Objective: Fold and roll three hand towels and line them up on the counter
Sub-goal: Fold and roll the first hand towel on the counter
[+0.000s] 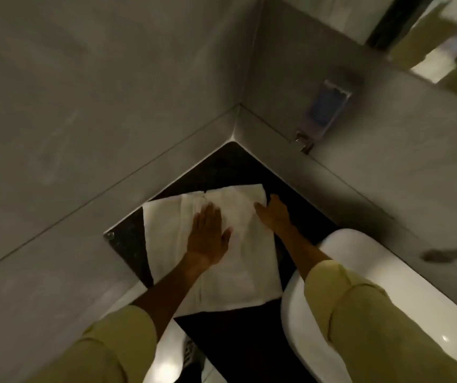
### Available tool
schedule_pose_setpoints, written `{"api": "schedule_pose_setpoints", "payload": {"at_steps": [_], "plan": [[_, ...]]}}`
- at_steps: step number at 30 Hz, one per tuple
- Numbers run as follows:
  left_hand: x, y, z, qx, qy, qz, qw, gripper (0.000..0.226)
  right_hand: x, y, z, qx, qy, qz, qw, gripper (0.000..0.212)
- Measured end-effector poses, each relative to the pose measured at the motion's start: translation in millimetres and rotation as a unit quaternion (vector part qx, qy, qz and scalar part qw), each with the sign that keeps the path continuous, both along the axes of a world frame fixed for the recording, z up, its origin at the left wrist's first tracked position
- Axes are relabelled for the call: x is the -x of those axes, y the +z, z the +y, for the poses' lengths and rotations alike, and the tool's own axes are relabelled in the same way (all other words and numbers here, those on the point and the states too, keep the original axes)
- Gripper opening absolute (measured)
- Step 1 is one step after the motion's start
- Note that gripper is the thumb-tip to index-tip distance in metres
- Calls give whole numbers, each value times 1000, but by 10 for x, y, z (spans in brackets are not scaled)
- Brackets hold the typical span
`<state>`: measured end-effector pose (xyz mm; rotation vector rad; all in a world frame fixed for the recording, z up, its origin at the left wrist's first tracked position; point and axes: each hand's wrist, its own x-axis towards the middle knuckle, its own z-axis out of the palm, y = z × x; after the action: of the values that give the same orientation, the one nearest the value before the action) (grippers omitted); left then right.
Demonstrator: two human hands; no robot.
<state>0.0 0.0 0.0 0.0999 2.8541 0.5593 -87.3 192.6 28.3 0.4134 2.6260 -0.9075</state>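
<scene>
Your left hand [209, 239] flat, open on white hand towel [238, 269]; right hand [273, 214] pinches 1 o'clock corner. Near edge overhangs bench [249, 167]; hard tug may slide it off.

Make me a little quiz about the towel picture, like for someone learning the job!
1. True or false: the white folded cloth towel is already rolled up.
2. Which hand lies flat on the middle of the towel: A left, B right?
3. Fill in: the towel lies on the ____ stone counter.

Key:
1. False, it lies flat.
2. A. The left hand presses flat; the right hand is at the towel's far right corner.
3. black.
</scene>
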Motion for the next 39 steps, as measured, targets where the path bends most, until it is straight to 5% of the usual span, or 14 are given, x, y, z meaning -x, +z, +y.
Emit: {"api": "schedule_pose_setpoints", "payload": {"at_steps": [3,9,11,15,17,20,24,29,35,39], "plan": [[-30,-205,-6,13,2,27,1000,74,46,-188,-30,48,-96,-34,994,85],[-27,-246,-1,-95,55,67,992,72,45,184,16,346,-151,-73,923,48],[18,-137,-31,-226,141,35,963,85,-63,409,0,407,-130,-87,900,46],[188,406,-186,-455,252,-52,853,125,-434,893,28,482,-84,-97,867,39],[234,687,-355,-495,199,-135,835,119,-594,1163,116,509,-55,-88,854,43],[261,1202,-472,-486,43,-187,853,93,-854,1686,280,531,-7,-50,846,49],[347,2139,-228,-574,-70,-180,796,86,-1227,2451,594,575,2,75,815,46],[348,3331,630,-539,-224,-88,807,85,-1882,3355,1260,536,-28,274,798,45],[-215,4013,2337,-571,-366,-143,721,25,-3226,3980,2272,329,-208,479,787,39],[-1067,4001,3517,-590,-463,-160,642,33,-4424,4097,2740,214,-334,527,752,53]]}}
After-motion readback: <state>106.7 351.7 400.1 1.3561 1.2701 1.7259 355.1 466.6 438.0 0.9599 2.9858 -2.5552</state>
